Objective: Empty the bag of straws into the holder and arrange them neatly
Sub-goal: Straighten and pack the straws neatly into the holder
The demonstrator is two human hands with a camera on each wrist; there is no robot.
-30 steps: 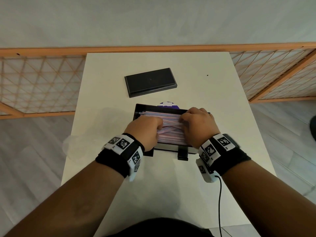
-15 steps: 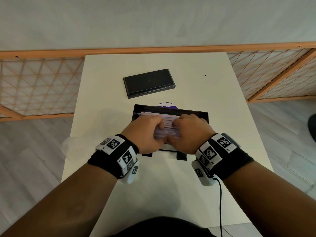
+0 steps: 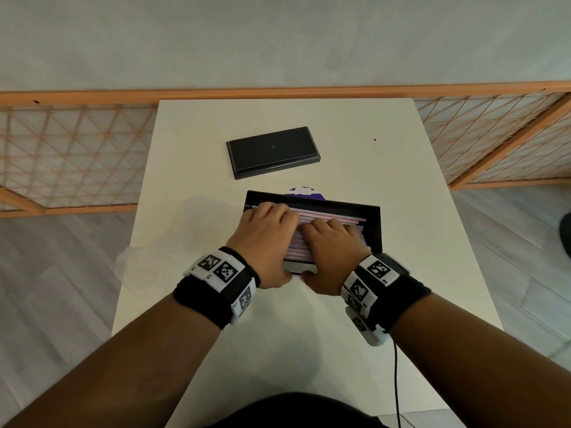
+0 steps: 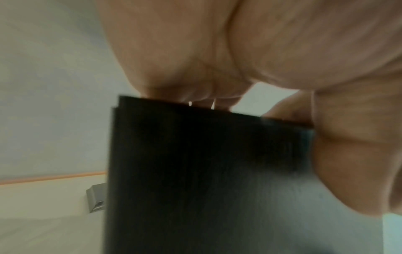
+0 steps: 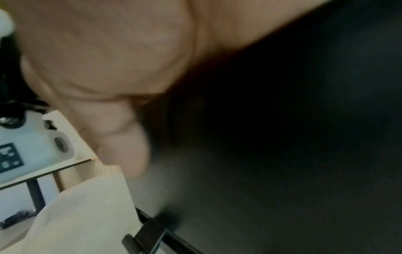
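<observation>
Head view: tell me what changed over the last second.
Both hands uncurled from bunching the pink-and-white straws: the left hand now lies flat with fingers reaching toward the far left of the black rectangular holder, and the right hand presses flat beside it. The crossed straws now lie more parallel. The black lid stayed put.

Holder (image 3: 372, 225) sits mid-table; both hands cover most of its opening, left hand (image 3: 262, 239) over the left half, right hand (image 3: 332, 248) over the middle, only the right end strip of straws (image 3: 327, 215) exposed. Black lid (image 3: 273, 152) lies behind the holder, apart from it, narrow lane between them partly taken by a purple item (image 3: 304, 193) touching the holder's back wall. Clear bag (image 3: 136, 264) at the left table (image 3: 417, 211) edge. Right side and near table bare; cable (image 3: 396, 381) hangs off near edge
</observation>
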